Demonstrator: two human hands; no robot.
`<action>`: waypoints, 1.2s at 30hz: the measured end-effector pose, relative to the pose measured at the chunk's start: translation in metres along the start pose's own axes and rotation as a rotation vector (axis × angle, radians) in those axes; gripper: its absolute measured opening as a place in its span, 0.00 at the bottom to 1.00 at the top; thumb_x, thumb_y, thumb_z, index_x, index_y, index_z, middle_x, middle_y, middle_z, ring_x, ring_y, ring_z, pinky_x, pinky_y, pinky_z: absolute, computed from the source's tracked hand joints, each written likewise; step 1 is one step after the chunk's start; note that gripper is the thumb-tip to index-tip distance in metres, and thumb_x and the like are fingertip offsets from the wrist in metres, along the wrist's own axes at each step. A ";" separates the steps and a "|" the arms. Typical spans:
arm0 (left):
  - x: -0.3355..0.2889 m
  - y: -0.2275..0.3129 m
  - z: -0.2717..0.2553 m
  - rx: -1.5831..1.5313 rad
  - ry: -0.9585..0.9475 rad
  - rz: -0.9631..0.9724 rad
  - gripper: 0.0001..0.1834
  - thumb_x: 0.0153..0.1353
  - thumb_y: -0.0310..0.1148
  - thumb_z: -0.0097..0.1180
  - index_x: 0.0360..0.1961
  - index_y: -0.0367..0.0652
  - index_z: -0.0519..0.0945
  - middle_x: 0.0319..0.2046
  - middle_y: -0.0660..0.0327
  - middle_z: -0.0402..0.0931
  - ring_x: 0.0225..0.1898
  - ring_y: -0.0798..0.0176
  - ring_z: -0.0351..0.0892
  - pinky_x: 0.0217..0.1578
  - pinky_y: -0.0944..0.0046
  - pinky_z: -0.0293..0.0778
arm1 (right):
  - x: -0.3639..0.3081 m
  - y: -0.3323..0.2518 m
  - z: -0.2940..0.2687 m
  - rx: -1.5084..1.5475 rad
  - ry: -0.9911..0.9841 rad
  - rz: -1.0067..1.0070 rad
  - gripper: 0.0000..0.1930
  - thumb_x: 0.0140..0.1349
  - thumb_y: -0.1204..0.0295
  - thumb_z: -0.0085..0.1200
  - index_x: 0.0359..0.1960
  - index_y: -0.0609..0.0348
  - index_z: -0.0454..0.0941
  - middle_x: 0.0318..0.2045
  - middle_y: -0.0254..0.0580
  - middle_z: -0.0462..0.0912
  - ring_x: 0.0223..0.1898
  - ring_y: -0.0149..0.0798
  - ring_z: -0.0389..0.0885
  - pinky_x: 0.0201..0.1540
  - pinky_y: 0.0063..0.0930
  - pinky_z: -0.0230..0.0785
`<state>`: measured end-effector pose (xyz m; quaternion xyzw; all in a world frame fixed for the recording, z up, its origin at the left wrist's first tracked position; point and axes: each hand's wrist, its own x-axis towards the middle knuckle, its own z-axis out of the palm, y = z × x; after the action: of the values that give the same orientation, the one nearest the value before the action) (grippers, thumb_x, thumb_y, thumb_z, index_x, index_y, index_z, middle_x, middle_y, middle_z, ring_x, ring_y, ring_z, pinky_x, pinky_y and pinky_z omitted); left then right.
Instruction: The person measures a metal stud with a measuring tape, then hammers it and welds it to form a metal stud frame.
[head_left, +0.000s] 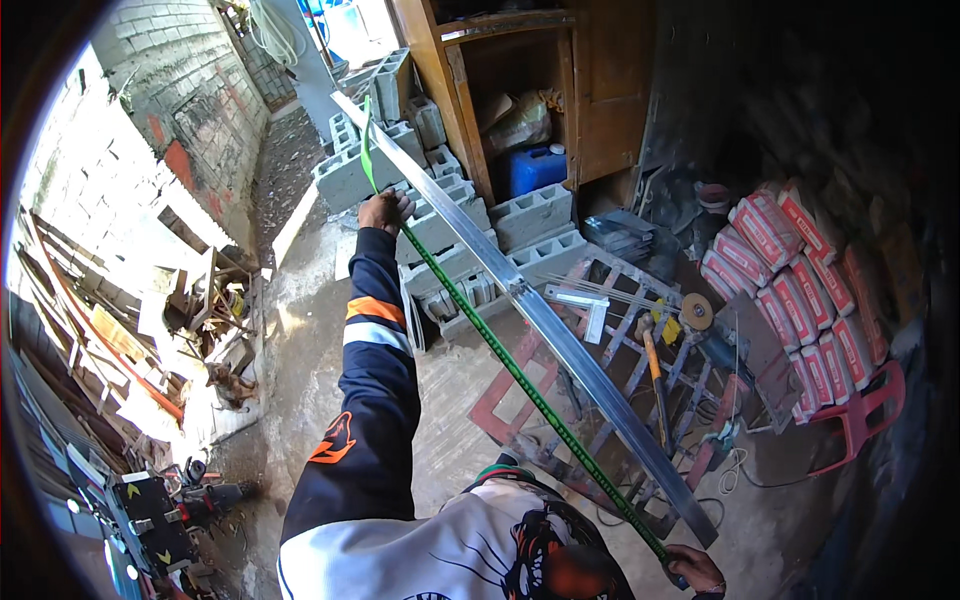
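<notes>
Left hand [386, 211], right hand [697, 569] gripping green measuring tape [520, 378] | metal bar [610, 410] edge alongside | open floor [445, 395] beside left sleeve [376, 385]

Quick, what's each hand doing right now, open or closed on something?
Left hand: closed, holding the green measuring tape toward its far end.
Right hand: closed, holding the tape's near end.

The long bar [600, 396] is smooth, shiny metal — the blocks [533, 213] rough, matt concrete, the blue jug [537, 173] smooth plastic.
</notes>
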<state>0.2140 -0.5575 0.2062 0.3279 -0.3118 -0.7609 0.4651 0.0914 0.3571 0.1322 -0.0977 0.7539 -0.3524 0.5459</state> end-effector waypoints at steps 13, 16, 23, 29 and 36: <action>0.019 0.005 -0.055 0.165 -0.054 -0.017 0.14 0.72 0.32 0.38 0.48 0.34 0.72 0.26 0.55 0.76 0.23 0.57 0.75 0.28 0.57 0.79 | 0.032 -0.062 0.042 -0.022 0.032 -0.051 0.30 0.52 0.72 0.59 0.61 0.60 0.75 0.48 0.43 0.83 0.50 0.38 0.81 0.57 0.31 0.70; 0.008 -0.002 -0.054 0.219 -0.003 0.022 0.17 0.72 0.33 0.38 0.52 0.32 0.72 0.28 0.55 0.77 0.24 0.60 0.74 0.27 0.58 0.76 | 0.041 -0.089 0.061 -0.049 0.085 -0.146 0.30 0.55 0.70 0.64 0.62 0.58 0.74 0.49 0.44 0.82 0.51 0.38 0.81 0.56 0.31 0.71; -0.105 -0.063 -0.019 0.170 -0.397 -0.139 0.21 0.75 0.39 0.41 0.56 0.32 0.72 0.34 0.57 0.80 0.32 0.61 0.79 0.37 0.58 0.79 | 0.056 -0.172 0.095 -0.159 0.024 -0.333 0.33 0.59 0.62 0.63 0.66 0.57 0.67 0.49 0.46 0.80 0.51 0.38 0.78 0.53 0.33 0.71; -0.273 -0.170 0.056 0.255 -0.589 -0.477 0.30 0.74 0.50 0.44 0.60 0.30 0.71 0.49 0.47 0.80 0.48 0.53 0.81 0.55 0.53 0.75 | 0.098 -0.271 0.117 -0.390 0.322 -0.407 0.38 0.58 0.51 0.64 0.65 0.58 0.65 0.49 0.55 0.81 0.51 0.52 0.82 0.54 0.42 0.72; -0.308 -0.156 0.038 1.069 -1.437 -0.491 0.34 0.71 0.55 0.50 0.63 0.35 0.72 0.48 0.45 0.81 0.49 0.50 0.82 0.52 0.60 0.74 | 0.207 -0.381 0.077 -0.485 0.661 -0.565 0.37 0.55 0.49 0.63 0.61 0.61 0.67 0.52 0.62 0.79 0.54 0.59 0.79 0.55 0.45 0.71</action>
<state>0.2147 -0.2117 0.1714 0.0055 -0.7561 -0.6139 -0.2266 -0.0104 -0.0649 0.2067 -0.3053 0.8909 -0.3132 0.1227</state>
